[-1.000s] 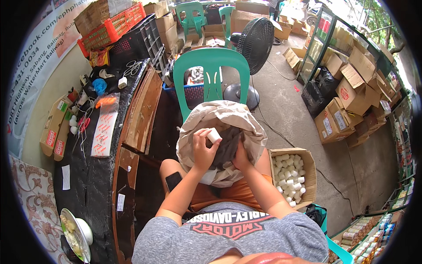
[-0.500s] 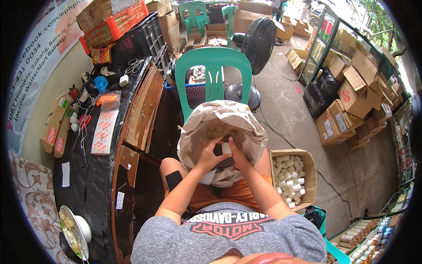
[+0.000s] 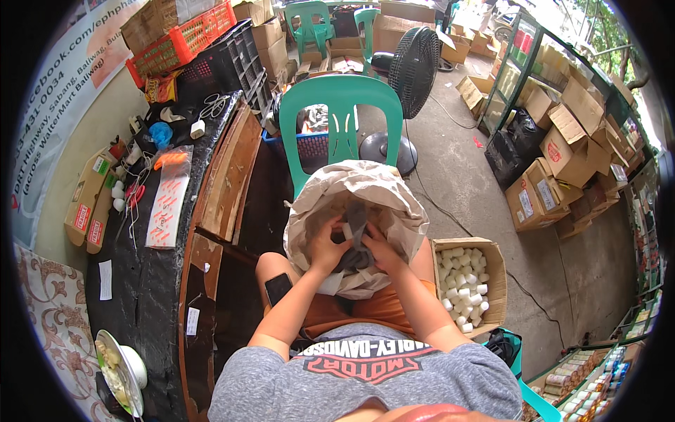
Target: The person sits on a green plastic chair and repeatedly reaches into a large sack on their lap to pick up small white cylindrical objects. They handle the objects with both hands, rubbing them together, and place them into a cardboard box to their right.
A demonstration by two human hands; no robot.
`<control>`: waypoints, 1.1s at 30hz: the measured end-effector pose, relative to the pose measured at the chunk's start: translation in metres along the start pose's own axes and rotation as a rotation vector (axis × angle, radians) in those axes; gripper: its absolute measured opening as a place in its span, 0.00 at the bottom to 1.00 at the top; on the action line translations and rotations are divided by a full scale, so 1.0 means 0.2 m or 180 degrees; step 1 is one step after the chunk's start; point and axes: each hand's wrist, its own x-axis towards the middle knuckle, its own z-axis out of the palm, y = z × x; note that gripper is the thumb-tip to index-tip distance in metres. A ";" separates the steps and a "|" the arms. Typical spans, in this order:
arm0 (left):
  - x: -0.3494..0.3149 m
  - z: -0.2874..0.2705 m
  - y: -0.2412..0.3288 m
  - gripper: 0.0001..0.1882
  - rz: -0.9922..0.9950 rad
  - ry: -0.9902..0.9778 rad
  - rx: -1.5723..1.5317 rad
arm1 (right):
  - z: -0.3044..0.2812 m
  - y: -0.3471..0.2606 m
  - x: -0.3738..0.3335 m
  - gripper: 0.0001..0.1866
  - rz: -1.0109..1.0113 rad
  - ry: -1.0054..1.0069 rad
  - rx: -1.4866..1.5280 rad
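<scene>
A large crumpled brown paper sack (image 3: 302, 204) stands open in front of me, and both hands are inside its mouth. My left hand (image 3: 328, 245) is curled around a small white cylinder (image 3: 346, 231), of which only a pale edge shows between thumb and fingers. Beside it, my right hand (image 3: 380, 247) grips a dark grey cloth (image 3: 357, 224), which hangs bunched between the two hands. The sack's lower inside is in shadow, so its contents are hard to make out.
By my right knee, a cardboard box (image 3: 496, 281) holds many white cylinders (image 3: 460, 278). A green plastic chair (image 3: 341, 88) stands behind the sack, with a black fan (image 3: 413, 74) beyond. On my left is a black-covered table (image 3: 133, 281). A phone (image 3: 278, 288) lies on my left thigh.
The white cylinder has shifted left, away from my right hand, and is now mostly hidden by my left fingers. The grey cloth has been raised between my hands.
</scene>
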 end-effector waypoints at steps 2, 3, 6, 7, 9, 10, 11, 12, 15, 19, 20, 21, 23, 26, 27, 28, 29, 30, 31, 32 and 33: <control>-0.01 -0.01 -0.01 0.35 0.0286 -0.0054 0.0264 | 0.08 -0.06 -0.02 0.23 -0.0076 0.0028 -0.0532; -0.02 -0.01 0.00 0.36 0.0458 -0.0081 0.0525 | 0.10 -0.08 -0.04 0.22 -0.0030 0.0058 -0.0570; -0.02 0.00 0.04 0.37 0.0853 -0.0174 0.0924 | 0.03 0.02 0.00 0.19 0.0008 0.0366 -0.0434; -0.02 0.00 0.05 0.37 0.0959 -0.0201 0.0992 | 0.02 0.04 0.01 0.18 0.0007 0.0500 -0.0351; -0.01 -0.01 0.06 0.39 0.0901 -0.0322 0.0875 | 0.01 0.01 0.00 0.22 0.0080 0.0387 -0.0158; -0.02 -0.01 0.06 0.40 0.0869 -0.0376 0.0816 | 0.03 -0.02 -0.01 0.24 0.0120 0.0326 -0.0066; -0.02 -0.01 0.06 0.41 0.0794 -0.0502 0.0686 | 0.04 -0.03 -0.01 0.23 0.0153 0.0335 -0.0025; -0.02 -0.01 0.05 0.42 0.0732 -0.0640 0.0549 | 0.05 -0.05 -0.02 0.23 0.0173 0.0357 0.0019; -0.04 -0.01 0.06 0.45 0.0531 -0.0668 0.0324 | 0.03 -0.03 -0.01 0.21 0.0140 0.0718 -0.0136; -0.04 -0.03 0.07 0.45 0.0486 -0.0986 0.0309 | 0.00 0.02 0.01 0.19 0.0084 0.0892 0.0208; -0.04 -0.03 0.06 0.45 0.0534 -0.1014 0.0262 | 0.00 0.03 0.02 0.19 0.0089 0.0876 0.0276; -0.04 -0.03 0.06 0.45 0.0581 -0.1033 0.0219 | 0.00 0.04 0.03 0.18 0.0098 0.0849 0.0343; -0.04 -0.03 0.06 0.46 0.0642 -0.1125 0.0117 | -0.06 0.11 0.06 0.16 -0.0342 0.0804 -0.0104; -0.04 -0.02 0.08 0.46 0.0621 -0.1265 -0.0006 | -0.20 0.28 0.13 0.12 -0.1078 0.0697 -0.1095; -0.04 -0.03 0.08 0.46 0.0555 -0.1235 0.0007 | -0.16 0.23 0.12 0.12 -0.0920 0.0608 -0.1036; -0.04 -0.04 0.08 0.46 0.0507 -0.1236 -0.0008 | -0.13 0.20 0.10 0.12 -0.0851 0.0595 -0.1020; -0.04 -0.04 0.07 0.46 0.0503 -0.1225 -0.0046 | -0.10 0.17 0.09 0.12 -0.0781 0.0582 -0.1003; -0.04 -0.04 0.07 0.46 0.0508 -0.1227 -0.0091 | -0.09 0.15 0.08 0.11 -0.0798 0.0619 -0.1017; -0.04 -0.03 0.07 0.46 0.0513 -0.1229 -0.0136 | -0.10 0.16 0.09 0.12 -0.0874 0.0645 -0.1210; -0.04 -0.03 0.06 0.45 0.0488 -0.1262 -0.0160 | -0.11 0.16 0.09 0.12 -0.0948 0.0677 -0.1401; -0.03 -0.02 0.05 0.43 0.0466 -0.1303 -0.0190 | -0.12 0.17 0.12 0.12 -0.1080 0.0707 -0.1775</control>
